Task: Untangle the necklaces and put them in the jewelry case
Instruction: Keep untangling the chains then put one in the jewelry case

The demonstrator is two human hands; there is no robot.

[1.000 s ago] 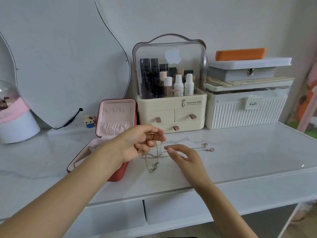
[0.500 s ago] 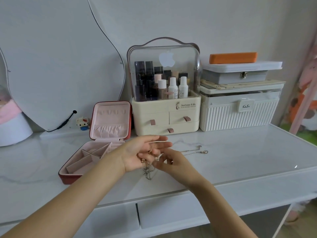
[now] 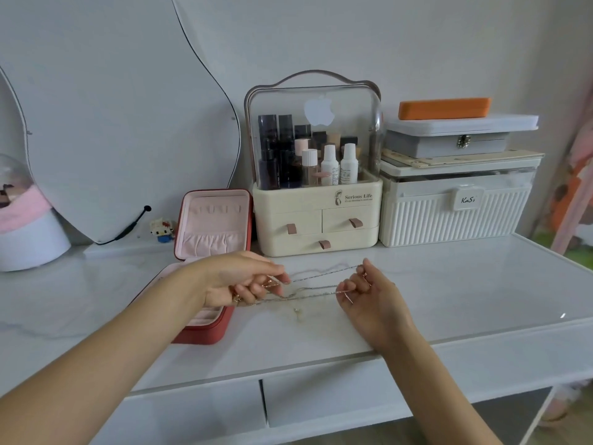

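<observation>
Left hand (image 3: 239,281) at centre frame, fingers curled and pinched on the left ends of the necklaces (image 3: 313,285), a bit of rose-gold chain showing between fingertips. Right hand (image 3: 369,295) just right of centre, palm turned up and inward, thumb and fingers closed on the right ends of the same strands. Thin silver chains stretched between the two hands in several near-parallel lines above the table (image 3: 449,284), crossing one another near the middle; how many separate necklaces, impossible to tell. Small pendant (image 3: 296,311) dangling below the lowest strand, close over the white marble-patterned top. Case (image 3: 205,332) at left of centre, red outside, pink inside, lid propped open and leaning back toward the wall, base partly hidden behind the left forearm. Behind the hands, at upper centre, cream organizer (image 3: 317,216) with a clear dome over bottles and three small drawers below. To its right, ribbed white box (image 3: 455,216), with a grey box (image 3: 449,142) and an orange case (image 3: 444,108) stacked on top. Curved mirror (image 3: 112,107) filling the upper left, small toy figure (image 3: 163,229) at its foot beside the case lid.
</observation>
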